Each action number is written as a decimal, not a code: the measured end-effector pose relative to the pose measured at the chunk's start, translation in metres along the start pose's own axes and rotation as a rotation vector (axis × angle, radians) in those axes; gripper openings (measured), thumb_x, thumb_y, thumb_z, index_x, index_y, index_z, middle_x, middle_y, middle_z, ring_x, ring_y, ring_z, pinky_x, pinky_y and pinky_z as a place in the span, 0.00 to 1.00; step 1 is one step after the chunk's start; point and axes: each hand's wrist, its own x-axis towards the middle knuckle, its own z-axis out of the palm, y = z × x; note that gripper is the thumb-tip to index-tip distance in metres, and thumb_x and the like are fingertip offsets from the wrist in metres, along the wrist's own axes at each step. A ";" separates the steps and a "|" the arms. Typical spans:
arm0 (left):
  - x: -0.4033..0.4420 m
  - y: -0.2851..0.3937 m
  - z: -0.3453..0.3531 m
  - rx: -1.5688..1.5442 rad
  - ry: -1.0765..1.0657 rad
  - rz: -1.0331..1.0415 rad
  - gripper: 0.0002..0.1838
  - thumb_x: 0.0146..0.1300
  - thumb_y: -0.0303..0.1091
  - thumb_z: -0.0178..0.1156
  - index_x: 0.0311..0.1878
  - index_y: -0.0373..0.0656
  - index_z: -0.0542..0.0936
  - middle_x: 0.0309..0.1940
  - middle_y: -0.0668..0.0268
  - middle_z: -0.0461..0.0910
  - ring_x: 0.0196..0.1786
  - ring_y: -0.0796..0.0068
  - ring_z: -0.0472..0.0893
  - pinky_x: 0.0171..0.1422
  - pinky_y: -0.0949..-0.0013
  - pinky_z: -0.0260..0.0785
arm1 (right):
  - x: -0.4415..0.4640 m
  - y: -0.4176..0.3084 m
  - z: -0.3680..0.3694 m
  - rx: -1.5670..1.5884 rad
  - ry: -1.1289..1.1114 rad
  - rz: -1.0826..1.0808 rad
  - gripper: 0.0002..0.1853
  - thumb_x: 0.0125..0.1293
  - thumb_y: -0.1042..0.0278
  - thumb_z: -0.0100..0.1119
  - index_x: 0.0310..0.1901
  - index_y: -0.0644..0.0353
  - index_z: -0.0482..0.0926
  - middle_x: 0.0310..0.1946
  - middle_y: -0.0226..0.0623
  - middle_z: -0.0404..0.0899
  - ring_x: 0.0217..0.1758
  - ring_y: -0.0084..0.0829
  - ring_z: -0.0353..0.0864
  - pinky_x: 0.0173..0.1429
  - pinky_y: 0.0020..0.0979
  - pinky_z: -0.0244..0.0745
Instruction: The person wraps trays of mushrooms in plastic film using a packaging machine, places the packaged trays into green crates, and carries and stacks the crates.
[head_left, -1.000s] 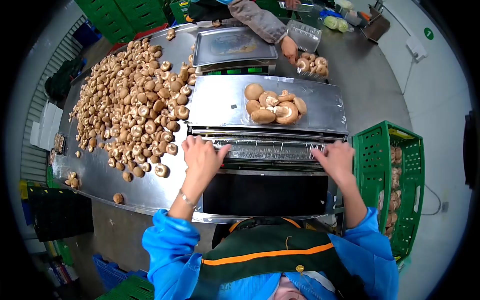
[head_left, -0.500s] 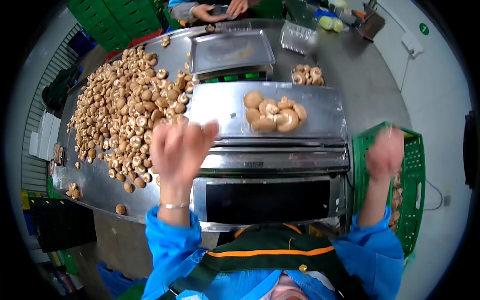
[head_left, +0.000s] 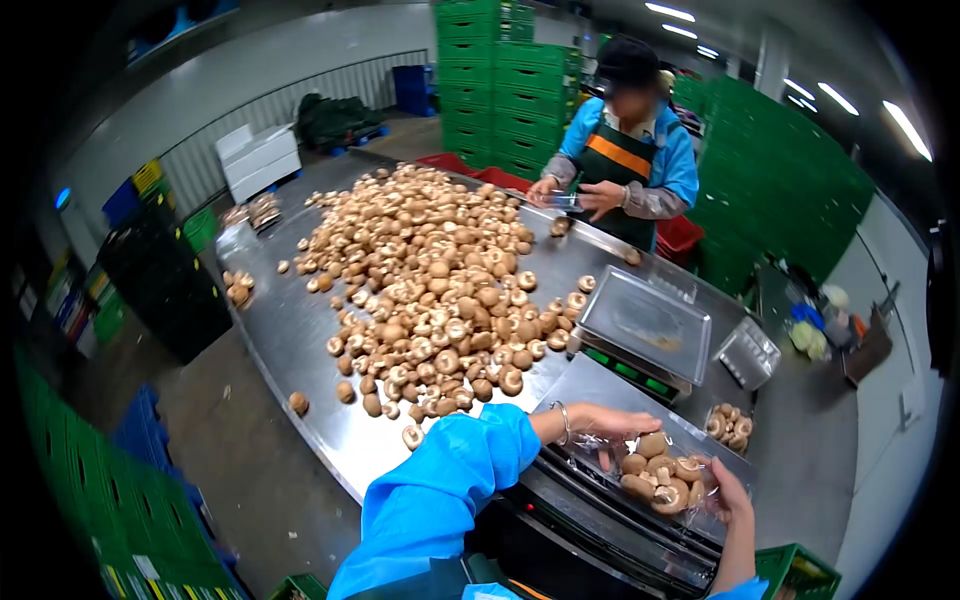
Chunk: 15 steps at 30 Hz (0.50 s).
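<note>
A clear-filmed tray of brown mushrooms point(head_left: 662, 478) lies on the metal top of the wrapping machine point(head_left: 622, 520). Shiny, wrinkled plastic film shows around its edges. My left hand point(head_left: 612, 428) is at the tray's left end, its fingers stretched along the back edge and its thumb apart, touching the film. Around the right end curl the fingers of my right hand point(head_left: 732, 492), gripping the tray's side and film. A second, smaller tray of mushrooms point(head_left: 728, 428) stands just behind. Left of my hands spreads a large heap of loose mushrooms point(head_left: 430, 270).
A scale point(head_left: 645, 325) with a metal pan stands behind the machine, beside an upturned clear container point(head_left: 748, 353). Across the steel table point(head_left: 290, 350), a co-worker point(head_left: 628, 150) holds a clear tray. A green crate point(head_left: 798, 572) sits at the lower right; stacked green crates point(head_left: 508, 90) rise behind.
My view has swung up and left, bringing the co-worker's upper body into sight. Both hands have come from either side onto the mushroom tray, and film now shows around it.
</note>
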 end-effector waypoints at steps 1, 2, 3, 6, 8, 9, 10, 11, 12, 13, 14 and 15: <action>-0.001 -0.010 0.002 -0.051 -0.046 0.004 0.41 0.59 0.68 0.32 0.61 0.41 0.57 0.48 0.53 0.68 0.39 0.62 0.78 0.25 0.70 0.75 | -0.003 0.005 0.004 0.027 0.003 0.004 0.24 0.66 0.48 0.40 0.48 0.62 0.71 0.36 0.40 0.77 0.30 0.30 0.80 0.25 0.31 0.79; 0.000 -0.011 0.000 -0.019 -0.018 0.002 0.42 0.58 0.69 0.32 0.61 0.39 0.57 0.48 0.53 0.67 0.38 0.62 0.78 0.26 0.70 0.75 | -0.006 0.010 0.008 0.064 0.005 0.008 0.26 0.66 0.45 0.38 0.48 0.63 0.69 0.36 0.41 0.77 0.26 0.31 0.80 0.20 0.32 0.78; -0.007 -0.005 0.006 0.008 0.004 -0.004 0.43 0.58 0.69 0.31 0.61 0.38 0.57 0.49 0.52 0.67 0.38 0.62 0.78 0.27 0.70 0.75 | -0.012 0.011 0.011 0.055 -0.022 -0.010 0.27 0.65 0.45 0.38 0.49 0.63 0.69 0.36 0.42 0.77 0.23 0.31 0.79 0.18 0.31 0.77; -0.038 0.000 0.032 -0.053 0.022 0.019 0.41 0.59 0.68 0.30 0.61 0.38 0.58 0.45 0.49 0.70 0.32 0.66 0.78 0.25 0.72 0.75 | -0.038 0.019 0.015 0.049 -0.104 -0.083 0.29 0.65 0.43 0.37 0.49 0.66 0.67 0.32 0.42 0.77 0.19 0.32 0.78 0.12 0.30 0.74; -0.055 -0.006 0.052 -0.045 -0.004 0.177 0.41 0.59 0.68 0.31 0.61 0.39 0.59 0.36 0.50 0.74 0.27 0.68 0.79 0.22 0.72 0.74 | -0.088 0.020 0.034 -0.044 -0.167 -0.150 0.32 0.64 0.41 0.37 0.50 0.68 0.66 0.30 0.41 0.78 0.23 0.31 0.79 0.11 0.30 0.73; -0.077 0.000 0.068 -0.065 -0.098 0.125 0.40 0.60 0.67 0.32 0.61 0.38 0.58 0.34 0.52 0.75 0.26 0.72 0.78 0.20 0.73 0.74 | -0.110 0.030 0.039 -0.015 -0.167 -0.134 0.32 0.65 0.42 0.37 0.50 0.68 0.66 0.28 0.41 0.78 0.21 0.31 0.78 0.14 0.29 0.74; -0.097 0.003 0.083 -0.039 -0.124 0.055 0.40 0.60 0.67 0.32 0.61 0.39 0.58 0.37 0.52 0.75 0.27 0.72 0.78 0.21 0.73 0.74 | -0.127 0.048 0.037 0.015 -0.167 -0.120 0.31 0.65 0.42 0.37 0.50 0.69 0.66 0.26 0.41 0.77 0.18 0.30 0.77 0.17 0.28 0.76; -0.112 -0.002 0.096 -0.071 -0.155 0.096 0.40 0.60 0.67 0.33 0.61 0.39 0.58 0.39 0.51 0.74 0.31 0.70 0.79 0.22 0.72 0.75 | -0.140 0.072 0.029 -0.055 -0.057 -0.029 0.27 0.66 0.47 0.40 0.54 0.65 0.65 0.37 0.39 0.75 0.32 0.29 0.76 0.34 0.28 0.73; -0.122 -0.013 0.108 -0.101 -0.188 0.139 0.40 0.59 0.66 0.35 0.61 0.39 0.58 0.42 0.50 0.74 0.34 0.69 0.79 0.24 0.71 0.76 | -0.149 0.089 0.023 -0.125 0.058 0.061 0.25 0.67 0.52 0.42 0.59 0.61 0.65 0.48 0.38 0.73 0.46 0.27 0.74 0.51 0.28 0.71; -0.129 -0.032 0.113 -0.152 -0.159 0.076 0.40 0.60 0.66 0.36 0.61 0.38 0.57 0.44 0.50 0.73 0.38 0.68 0.79 0.27 0.70 0.76 | -0.160 0.099 0.042 -0.184 0.112 0.015 0.24 0.67 0.52 0.42 0.56 0.61 0.67 0.44 0.39 0.75 0.42 0.27 0.75 0.48 0.28 0.72; -0.134 -0.054 0.113 -0.209 -0.131 0.008 0.40 0.60 0.65 0.38 0.61 0.38 0.57 0.46 0.50 0.72 0.42 0.67 0.78 0.30 0.69 0.76 | -0.171 0.110 0.060 -0.242 0.167 -0.024 0.23 0.67 0.52 0.41 0.54 0.62 0.69 0.39 0.40 0.77 0.39 0.27 0.77 0.46 0.28 0.73; -0.138 -0.075 0.103 -0.176 -0.199 -0.101 0.38 0.60 0.62 0.43 0.60 0.36 0.60 0.49 0.50 0.71 0.46 0.66 0.77 0.37 0.69 0.76 | -0.170 0.119 0.060 -0.268 0.149 -0.024 0.23 0.68 0.52 0.40 0.53 0.62 0.69 0.40 0.40 0.77 0.39 0.27 0.76 0.45 0.28 0.72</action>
